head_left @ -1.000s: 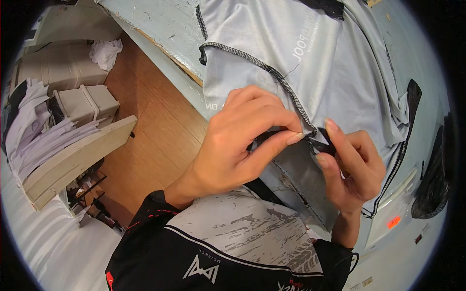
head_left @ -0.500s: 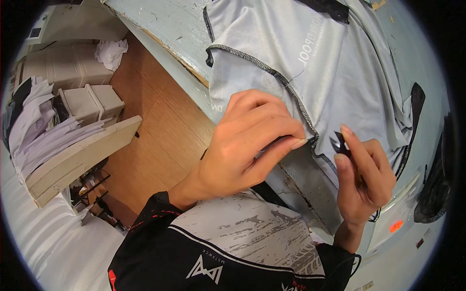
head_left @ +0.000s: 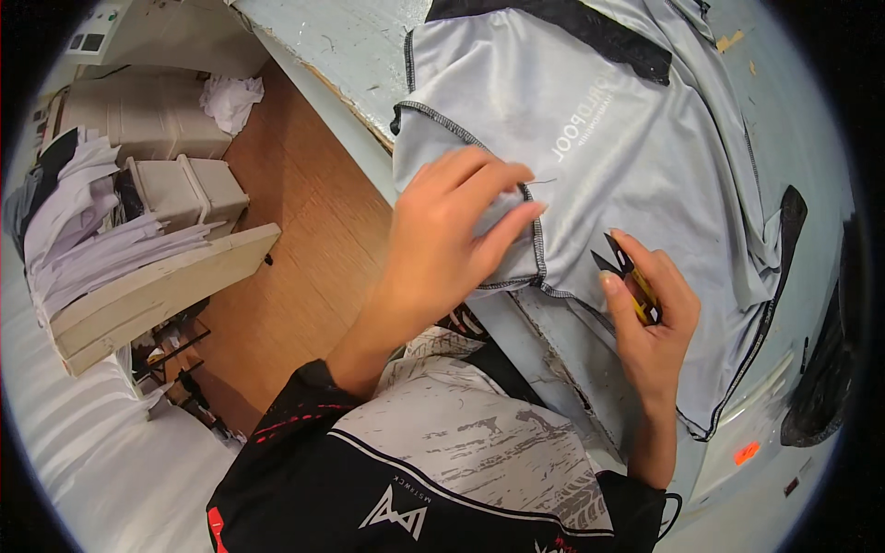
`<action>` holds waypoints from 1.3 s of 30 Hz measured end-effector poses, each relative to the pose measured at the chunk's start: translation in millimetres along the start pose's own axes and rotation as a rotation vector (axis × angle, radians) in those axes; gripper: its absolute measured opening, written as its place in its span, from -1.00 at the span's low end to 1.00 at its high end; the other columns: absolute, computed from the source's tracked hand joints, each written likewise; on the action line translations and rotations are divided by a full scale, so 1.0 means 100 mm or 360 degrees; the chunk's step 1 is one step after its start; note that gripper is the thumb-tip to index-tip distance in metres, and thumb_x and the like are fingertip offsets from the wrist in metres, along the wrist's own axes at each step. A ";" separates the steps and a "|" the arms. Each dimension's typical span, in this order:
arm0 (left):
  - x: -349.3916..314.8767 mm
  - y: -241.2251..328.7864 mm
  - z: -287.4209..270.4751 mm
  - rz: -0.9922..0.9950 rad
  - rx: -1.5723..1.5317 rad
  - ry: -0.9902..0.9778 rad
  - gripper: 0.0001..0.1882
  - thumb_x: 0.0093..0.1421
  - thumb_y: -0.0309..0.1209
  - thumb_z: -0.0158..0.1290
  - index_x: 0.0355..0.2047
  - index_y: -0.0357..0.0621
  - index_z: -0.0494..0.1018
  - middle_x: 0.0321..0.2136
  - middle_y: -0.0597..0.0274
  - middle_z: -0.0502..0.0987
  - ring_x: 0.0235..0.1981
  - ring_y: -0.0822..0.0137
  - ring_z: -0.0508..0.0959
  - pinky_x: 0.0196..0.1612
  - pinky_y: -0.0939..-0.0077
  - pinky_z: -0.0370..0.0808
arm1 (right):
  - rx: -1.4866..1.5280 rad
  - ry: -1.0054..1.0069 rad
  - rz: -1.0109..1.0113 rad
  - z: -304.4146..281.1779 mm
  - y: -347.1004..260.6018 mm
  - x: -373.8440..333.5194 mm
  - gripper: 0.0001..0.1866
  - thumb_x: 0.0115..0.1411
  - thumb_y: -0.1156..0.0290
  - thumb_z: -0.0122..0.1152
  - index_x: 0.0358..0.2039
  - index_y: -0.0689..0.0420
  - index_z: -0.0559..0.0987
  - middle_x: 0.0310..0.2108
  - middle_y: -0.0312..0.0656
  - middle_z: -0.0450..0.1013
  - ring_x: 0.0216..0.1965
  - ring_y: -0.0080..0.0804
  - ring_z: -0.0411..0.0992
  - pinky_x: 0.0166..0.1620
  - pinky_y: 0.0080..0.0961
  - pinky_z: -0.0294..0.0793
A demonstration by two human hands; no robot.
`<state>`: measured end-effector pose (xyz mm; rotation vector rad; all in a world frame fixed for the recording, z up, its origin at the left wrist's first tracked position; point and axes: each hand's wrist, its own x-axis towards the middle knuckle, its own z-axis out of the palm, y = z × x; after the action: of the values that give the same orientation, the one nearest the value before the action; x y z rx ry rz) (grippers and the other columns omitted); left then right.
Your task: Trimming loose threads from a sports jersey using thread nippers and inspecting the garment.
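A light grey garment (head_left: 636, 175), seams showing and a black strip at its far end, is spread over the table. My left hand (head_left: 442, 230) is over its dark overlocked seam (head_left: 539, 244), thumb and fingers parted with nothing seen between them. A loose dark thread (head_left: 546, 182) sticks out by those fingertips. Whether the fingers touch the cloth, I cannot tell. To the right, my right hand (head_left: 659, 313) grips yellow-and-black thread snips (head_left: 643, 300). Their blades stand apart and point up and left above the cloth.
The worn light-blue table (head_left: 313, 46) has its chipped edge running diagonally on the left. Beyond it are a brown floor (head_left: 304, 212), cream bins (head_left: 207, 189) and stacked white cloth (head_left: 78, 221). A black strip of fabric (head_left: 784, 249) hangs at the right.
My left hand has let go of the seam's lower corner and moved up along the seam. My right hand shifted slightly left and down, and the snips are now seen with blades spread.
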<state>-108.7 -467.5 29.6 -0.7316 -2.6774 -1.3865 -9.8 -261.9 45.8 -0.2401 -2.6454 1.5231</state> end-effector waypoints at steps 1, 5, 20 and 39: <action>0.06 -0.04 0.06 0.0007 0.0001 0.0007 -0.77 -0.02 -0.48 0.33 -0.34 -0.23 0.55 -0.41 0.17 0.53 -0.43 0.24 0.51 -0.30 0.40 0.46 | -0.0006 -0.0017 -0.0030 0.00 -0.02 0.01 -0.61 0.07 0.60 0.33 -0.04 0.20 0.61 -0.57 -0.34 0.20 -0.57 -0.61 0.12 -0.49 -0.63 0.05; 0.15 -0.13 0.19 0.0070 0.0195 -0.0104 -0.78 0.03 -0.47 0.29 -0.30 -0.21 0.55 -0.37 0.19 0.49 -0.33 0.12 0.50 -0.26 0.35 0.44 | 0.0008 -0.0035 -0.0064 0.01 -0.04 0.03 -0.61 0.07 0.62 0.30 -0.04 0.21 0.60 -0.57 -0.34 0.19 -0.56 -0.60 0.11 -0.48 -0.63 0.05; -0.01 -0.28 -0.03 -0.0511 -0.0989 0.0146 -0.91 0.22 -0.55 0.17 -0.30 -0.30 0.50 -0.36 0.39 0.50 -0.38 0.59 0.43 -0.26 0.69 0.39 | 0.0055 -0.0014 -0.0080 0.01 0.04 0.04 -0.61 0.04 0.58 0.37 -0.05 0.20 0.62 -0.58 -0.31 0.23 -0.57 -0.60 0.16 -0.51 -0.64 0.09; 0.13 -0.18 0.11 -0.0003 0.0242 -0.0174 -0.80 0.02 -0.42 0.30 -0.39 -0.22 0.53 -0.36 0.18 0.48 -0.27 0.11 0.44 -0.17 0.29 0.37 | 0.0034 -0.0014 -0.0134 0.08 -0.04 0.04 -0.59 0.02 0.61 0.36 -0.05 0.20 0.61 -0.57 -0.31 0.25 -0.57 -0.59 0.16 -0.52 -0.62 0.07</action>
<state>-125.8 -462.7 12.1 -0.8125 -2.8275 -1.1589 -15.5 -269.7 44.9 -0.1189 -2.6087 1.5288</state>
